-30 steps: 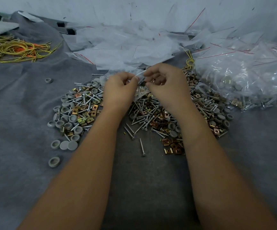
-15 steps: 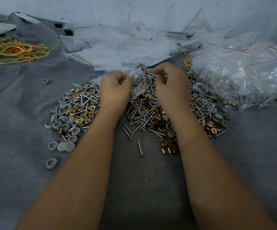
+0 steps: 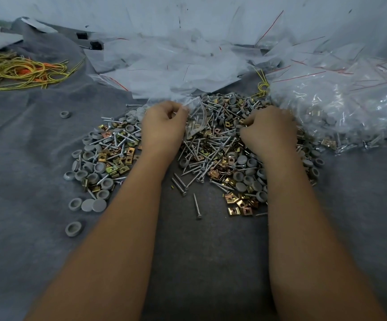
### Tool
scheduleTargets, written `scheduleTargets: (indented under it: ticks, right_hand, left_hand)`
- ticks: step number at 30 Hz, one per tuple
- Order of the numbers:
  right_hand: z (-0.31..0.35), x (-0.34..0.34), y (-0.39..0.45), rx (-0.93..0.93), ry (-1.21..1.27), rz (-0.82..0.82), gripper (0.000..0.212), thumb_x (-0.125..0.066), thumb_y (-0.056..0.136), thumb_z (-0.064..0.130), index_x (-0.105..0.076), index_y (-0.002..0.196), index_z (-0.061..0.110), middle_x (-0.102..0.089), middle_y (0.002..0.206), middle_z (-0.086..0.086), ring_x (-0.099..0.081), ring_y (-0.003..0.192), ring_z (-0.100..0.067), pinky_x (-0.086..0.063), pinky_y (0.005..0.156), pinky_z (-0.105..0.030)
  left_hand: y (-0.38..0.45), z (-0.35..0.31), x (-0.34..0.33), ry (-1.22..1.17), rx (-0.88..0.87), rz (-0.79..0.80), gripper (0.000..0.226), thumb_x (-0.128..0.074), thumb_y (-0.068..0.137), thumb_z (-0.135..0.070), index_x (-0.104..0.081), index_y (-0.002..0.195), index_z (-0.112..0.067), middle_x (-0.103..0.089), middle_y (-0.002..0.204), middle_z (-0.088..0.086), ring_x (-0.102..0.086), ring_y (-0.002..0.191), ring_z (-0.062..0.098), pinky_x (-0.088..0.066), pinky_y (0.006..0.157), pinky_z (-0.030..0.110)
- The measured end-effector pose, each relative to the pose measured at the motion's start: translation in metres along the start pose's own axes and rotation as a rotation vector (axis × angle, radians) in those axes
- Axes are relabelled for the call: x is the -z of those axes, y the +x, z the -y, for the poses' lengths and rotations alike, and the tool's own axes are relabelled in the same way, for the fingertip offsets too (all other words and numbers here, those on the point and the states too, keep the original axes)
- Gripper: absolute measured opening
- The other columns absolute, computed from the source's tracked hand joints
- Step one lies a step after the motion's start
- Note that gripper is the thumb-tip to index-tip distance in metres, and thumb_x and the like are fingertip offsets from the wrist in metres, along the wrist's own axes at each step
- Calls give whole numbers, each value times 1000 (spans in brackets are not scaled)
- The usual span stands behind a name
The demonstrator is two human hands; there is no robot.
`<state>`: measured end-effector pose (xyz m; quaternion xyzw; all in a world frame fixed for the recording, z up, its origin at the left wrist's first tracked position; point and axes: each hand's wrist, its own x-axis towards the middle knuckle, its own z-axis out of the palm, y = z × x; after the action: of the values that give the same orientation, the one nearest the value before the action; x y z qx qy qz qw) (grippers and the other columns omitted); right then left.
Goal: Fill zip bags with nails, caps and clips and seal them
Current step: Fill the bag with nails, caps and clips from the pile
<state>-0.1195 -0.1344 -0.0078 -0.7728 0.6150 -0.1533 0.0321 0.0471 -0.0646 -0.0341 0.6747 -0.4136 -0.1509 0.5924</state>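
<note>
the left hand (image 3: 163, 126) is curled, thumb and forefinger pinching the top edge of a small clear zip bag (image 3: 196, 117) that hangs open just to its right, over the heap; a few nails and a clip show through the plastic. the right hand (image 3: 269, 130) sits knuckles up on the right part of the heap, fingers curled down into the parts; what it has hold of, if anything, i cannot tell, as the fingertips are hidden.

the heap lies on a grey cloth (image 3: 25, 181) that covers the table, spreading between and around both hands. it is a mix of silver nails (image 3: 197, 206), grey round caps (image 3: 73, 228) and brass-coloured clips (image 3: 240, 206). caps gather mostly along the left edge, with one cap (image 3: 64, 114) apart to the far left. a patch of clips lies at the near right edge, just beside the right forearm.

behind the heap is a loose pile of empty bags (image 3: 164, 72) with red seal lines. to the right is a mound of filled bags (image 3: 350, 117), caps and clips visible inside. at the far left lies a tangle of yellow and orange wire (image 3: 21, 70). a small yellow wire loop (image 3: 262, 85) sits at the back of the heap, between the two bag piles.
</note>
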Motion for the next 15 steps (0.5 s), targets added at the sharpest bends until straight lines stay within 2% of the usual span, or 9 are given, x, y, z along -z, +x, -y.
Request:
scheduleTargets:
  ticks: [6,10,15]
  right_hand:
    - [0,-3,2,41,18,-50,25,-57,89,17,-74,106,14,-65,119,-12,-45,122,-38,-47,97,-41]
    - [0,-6,4,94,44,-79,21,-58,93,18,-75,105,14,-67,114,-12,-52,116,-34,-47,98,-42]
    - [2,-6,5,115,115,-153,22,-55,96,21,-76,99,19,-69,109,-9,-48,115,-32,-41,95,-39]
  left_hand:
    - [-3,-1,0,20,-11,28,19,-56,95,-27,-69,86,-15,-60,63,6,-52,57,19,-46,61,32]
    - [-4,-1,-1,21,-8,39,19,-56,95,-27,-68,85,-18,-60,63,5,-49,54,16,-43,59,29]
    - [-5,-3,0,18,-2,47,18,-56,96,-27,-68,88,-16,-60,64,6,-47,54,15,-42,60,29]
